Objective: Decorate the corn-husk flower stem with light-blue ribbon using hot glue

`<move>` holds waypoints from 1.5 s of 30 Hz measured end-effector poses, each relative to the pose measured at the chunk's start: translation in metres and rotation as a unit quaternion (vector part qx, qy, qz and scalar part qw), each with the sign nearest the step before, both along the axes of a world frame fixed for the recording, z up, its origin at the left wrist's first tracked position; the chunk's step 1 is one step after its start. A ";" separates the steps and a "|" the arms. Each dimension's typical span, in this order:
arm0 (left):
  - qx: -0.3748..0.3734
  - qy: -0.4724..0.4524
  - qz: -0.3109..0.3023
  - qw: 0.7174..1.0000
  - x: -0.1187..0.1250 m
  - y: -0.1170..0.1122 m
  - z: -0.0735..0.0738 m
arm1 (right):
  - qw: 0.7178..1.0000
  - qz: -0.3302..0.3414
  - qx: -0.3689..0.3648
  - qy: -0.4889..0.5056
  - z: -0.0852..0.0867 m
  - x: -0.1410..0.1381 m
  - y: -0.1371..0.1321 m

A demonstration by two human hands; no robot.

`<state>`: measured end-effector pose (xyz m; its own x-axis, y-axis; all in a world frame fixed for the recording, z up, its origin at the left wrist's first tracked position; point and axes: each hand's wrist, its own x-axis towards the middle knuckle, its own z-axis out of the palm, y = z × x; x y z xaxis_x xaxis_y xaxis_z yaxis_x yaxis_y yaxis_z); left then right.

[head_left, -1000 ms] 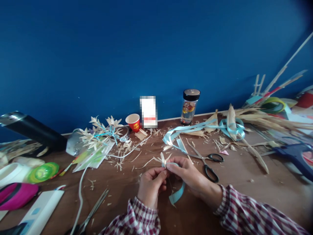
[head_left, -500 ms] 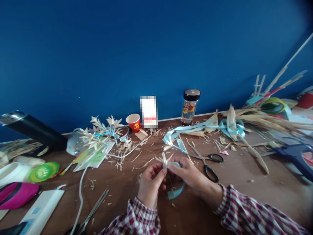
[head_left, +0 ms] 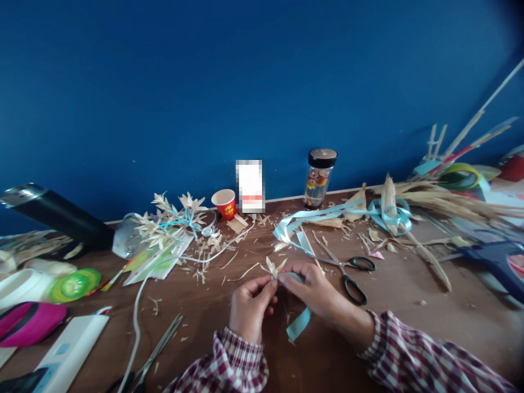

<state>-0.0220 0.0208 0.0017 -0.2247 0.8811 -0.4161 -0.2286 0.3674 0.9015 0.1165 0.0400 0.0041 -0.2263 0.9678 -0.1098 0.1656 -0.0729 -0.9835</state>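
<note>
Over the brown table point(head_left: 409, 295), my left hand point(head_left: 249, 307) pinches the stem of a small pale husk flower point(head_left: 273, 267). My right hand point(head_left: 315, 289) is closed on a light blue ribbon point(head_left: 298, 324) that wraps the flower's base. The ribbon's loose end hangs down between my wrists. Both sleeves are red and white plaid.
Black-handled scissors point(head_left: 351, 275) lie just right of my hands, and another pair point(head_left: 158, 349) lies at front left. A finished husk flower spray point(head_left: 172, 221), a red cup point(head_left: 225, 203), a jar point(head_left: 318, 178), loose ribbon point(head_left: 327, 215), dried husks point(head_left: 429, 202) and a blue glue gun point(head_left: 493, 259) crowd the back.
My hands have turned the ribbon round the flower stem. The hanging ribbon end swung slightly, and the flower tilted a little to the left.
</note>
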 end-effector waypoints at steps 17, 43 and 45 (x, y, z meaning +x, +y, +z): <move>-0.004 0.001 -0.016 1.000 0.001 0.001 0.002 | 0.999 -0.024 0.013 -0.019 -0.001 -0.001 -0.002; 0.019 0.092 -0.031 0.995 0.001 0.003 0.005 | 0.999 -0.015 0.019 -0.021 -0.001 -0.002 -0.004; 0.034 0.106 -0.024 0.994 0.001 0.002 0.005 | 0.999 -0.014 0.016 -0.030 0.000 -0.002 -0.003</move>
<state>-0.0213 0.0231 0.0068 -0.2579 0.9175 -0.3027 -0.0152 0.3095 0.9508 0.1146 0.0372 0.0036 -0.1936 0.9768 -0.0911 0.2231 -0.0466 -0.9737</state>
